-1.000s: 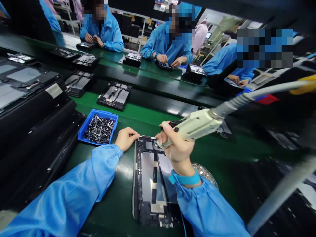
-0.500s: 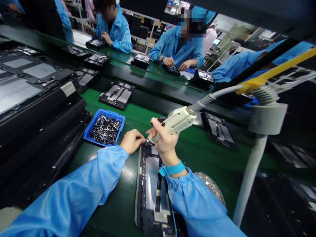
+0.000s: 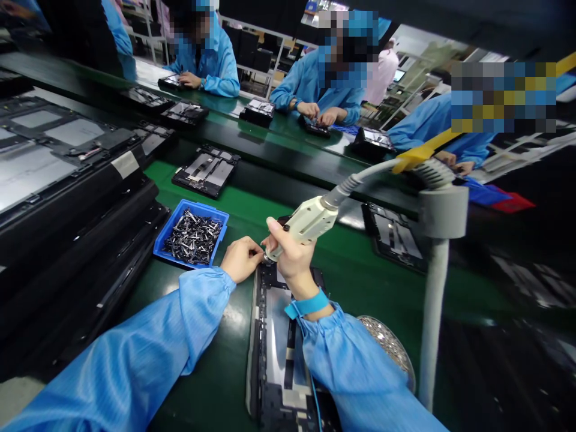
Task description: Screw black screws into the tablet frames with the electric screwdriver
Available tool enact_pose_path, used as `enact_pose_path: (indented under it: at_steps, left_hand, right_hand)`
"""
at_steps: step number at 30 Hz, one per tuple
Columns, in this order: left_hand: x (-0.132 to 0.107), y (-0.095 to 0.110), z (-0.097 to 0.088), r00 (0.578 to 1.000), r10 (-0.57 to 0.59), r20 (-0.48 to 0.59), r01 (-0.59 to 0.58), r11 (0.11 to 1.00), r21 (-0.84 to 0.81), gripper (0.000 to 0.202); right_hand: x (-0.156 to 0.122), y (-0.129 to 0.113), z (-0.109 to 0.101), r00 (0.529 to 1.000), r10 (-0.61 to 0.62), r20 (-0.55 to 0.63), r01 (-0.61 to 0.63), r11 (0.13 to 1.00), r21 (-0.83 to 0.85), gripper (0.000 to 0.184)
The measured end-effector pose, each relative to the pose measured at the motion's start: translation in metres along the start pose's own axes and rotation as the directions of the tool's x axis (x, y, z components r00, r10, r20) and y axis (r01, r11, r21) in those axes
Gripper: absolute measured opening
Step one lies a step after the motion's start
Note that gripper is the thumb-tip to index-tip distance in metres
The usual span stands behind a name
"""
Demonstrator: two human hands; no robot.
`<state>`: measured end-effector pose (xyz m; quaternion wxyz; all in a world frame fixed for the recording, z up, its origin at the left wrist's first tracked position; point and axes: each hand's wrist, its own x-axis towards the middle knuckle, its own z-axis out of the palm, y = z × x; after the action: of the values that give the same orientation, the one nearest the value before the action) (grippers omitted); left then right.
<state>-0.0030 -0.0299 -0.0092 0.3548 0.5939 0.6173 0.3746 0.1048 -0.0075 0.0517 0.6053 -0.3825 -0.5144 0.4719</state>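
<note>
Tablet frame [image 3: 274, 354] under a screwdriver [image 3: 306, 221] gripped in the right hand [image 3: 290, 258], left hand [image 3: 240, 259] curled at its edge.

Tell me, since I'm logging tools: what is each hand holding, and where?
The right hand grips a cream electric screwdriver around its lower body. The left hand is at the top edge of a tablet frame; anything held there is too small to tell.

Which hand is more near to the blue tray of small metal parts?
The left hand is nearer, just right of the blue tray, not touching it. The right hand, gripping an electric screwdriver, is farther right, past the left hand.
</note>
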Motion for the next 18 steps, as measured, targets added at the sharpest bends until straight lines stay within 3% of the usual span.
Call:
enact_pose_path:
  at_steps: [5, 9, 11, 13, 14, 15, 17, 18]
  left_hand:
    - [0.006, -0.003, -0.003, 1.000, 0.015, -0.015, -0.013, 0.995, 0.095, 0.013]
    - [0.009, 0.007, -0.011, 0.998, 0.042, -0.052, -0.031, 0.977, 0.211, 0.013]
    - [-0.012, 0.014, -0.003, 0.990, 0.089, -0.106, -0.057, 0.959, 0.278, 0.005]
    - [-0.053, 0.013, 0.020, 0.956, 0.256, -0.145, -0.188, 0.911, 0.368, 0.016]
    - [-0.078, 0.007, 0.036, 0.856, 0.510, -0.087, -0.418, 0.781, 0.463, 0.022]
    - [-0.103, -0.001, 0.053, 0.707, 0.706, -0.040, -0.578, 0.610, 0.543, 0.019]
    - [-0.139, -0.019, 0.081, 0.396, 0.916, 0.067, -0.713, 0.260, 0.652, 0.010]
    - [-0.146, -0.024, 0.089, 0.344, 0.929, 0.133, -0.708, 0.164, 0.687, 0.011]
  right_hand:
    - [-0.001, -0.002, 0.005, 0.999, 0.005, -0.032, -0.004, 0.999, 0.034, 0.040]
    - [-0.002, -0.046, 0.000, 0.993, -0.102, -0.063, 0.113, 0.969, 0.222, 0.032]
    - [-0.012, -0.078, -0.015, 0.984, -0.167, -0.067, 0.180, 0.921, 0.345, 0.028]
    - [-0.030, -0.104, -0.041, 0.979, -0.201, -0.018, 0.193, 0.903, 0.384, 0.023]
    - [-0.042, -0.111, -0.058, 0.980, -0.199, -0.002, 0.186, 0.913, 0.362, 0.021]
    - [-0.055, -0.115, -0.076, 0.982, -0.188, 0.028, 0.170, 0.935, 0.312, 0.020]
    - [-0.079, -0.112, -0.112, 0.986, -0.156, 0.062, 0.139, 0.966, 0.219, 0.020]
    - [-0.089, -0.108, -0.128, 0.991, -0.109, 0.077, 0.095, 0.981, 0.172, 0.021]
